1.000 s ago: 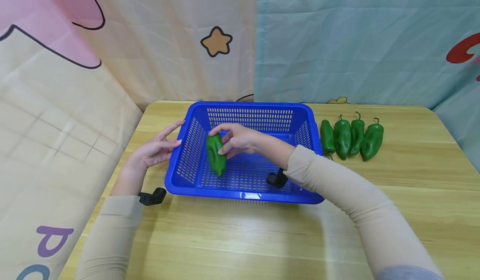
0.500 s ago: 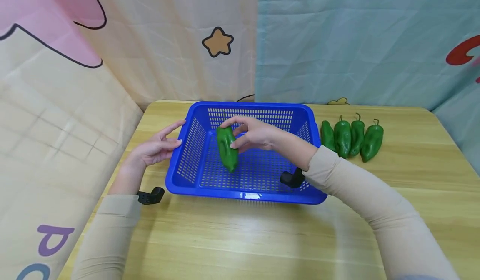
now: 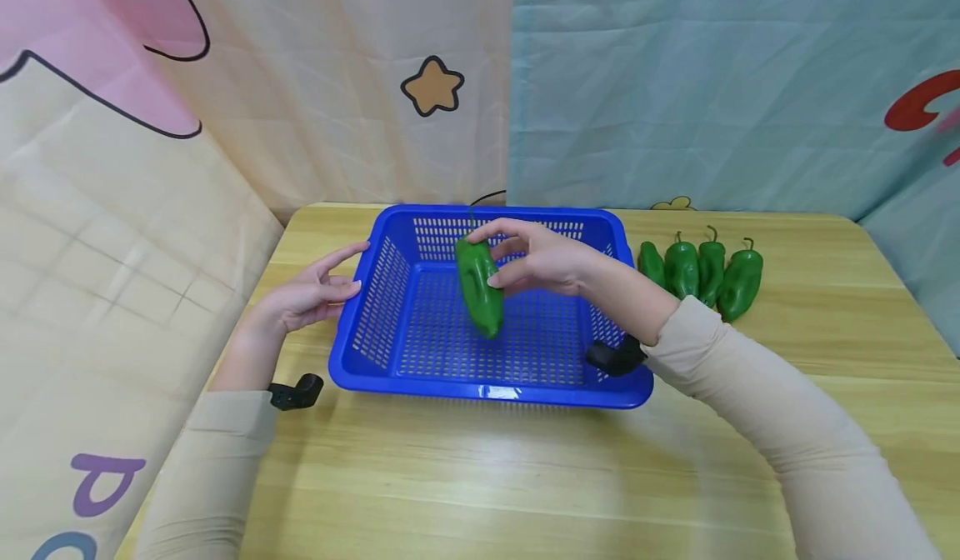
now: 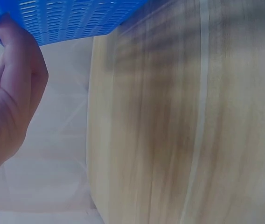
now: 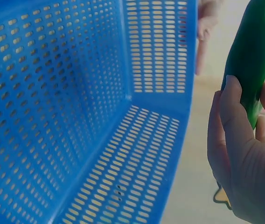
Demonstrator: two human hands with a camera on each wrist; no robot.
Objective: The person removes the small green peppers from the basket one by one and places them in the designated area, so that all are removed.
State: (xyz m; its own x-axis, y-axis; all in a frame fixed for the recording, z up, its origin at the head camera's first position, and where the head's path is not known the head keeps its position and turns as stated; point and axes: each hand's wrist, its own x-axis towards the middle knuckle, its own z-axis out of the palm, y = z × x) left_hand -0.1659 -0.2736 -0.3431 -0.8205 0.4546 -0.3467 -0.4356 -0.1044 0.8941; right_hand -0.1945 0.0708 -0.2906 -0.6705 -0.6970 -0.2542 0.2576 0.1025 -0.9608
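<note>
A long green pepper [image 3: 477, 287] hangs slanted over the blue perforated basket [image 3: 491, 391], its stem towards the far side. My right hand [image 3: 542, 258] pinches it between thumb and fingers from the right. The right wrist view also has this pepper [image 5: 251, 51] between the fingers, apart from the basket wall. At the basket's left end, my left hand [image 3: 309, 297] touches the rim with thumb and forefinger extended. Some of its fingertips are hidden in the left wrist view, where the hand [image 4: 11, 93] meets the blue rim. The basket's visible floor holds no pepper.
Several more green peppers [image 3: 739, 283] lie in a row on the wooden table [image 3: 817, 318], right of the basket. My right sleeve partly covers them. Patterned cloth curtains [image 3: 637, 85] stand behind and at both sides of the table.
My right hand has carried the pepper rightward and slightly to the far side above the basket. My left hand and the basket have stayed nearly still.
</note>
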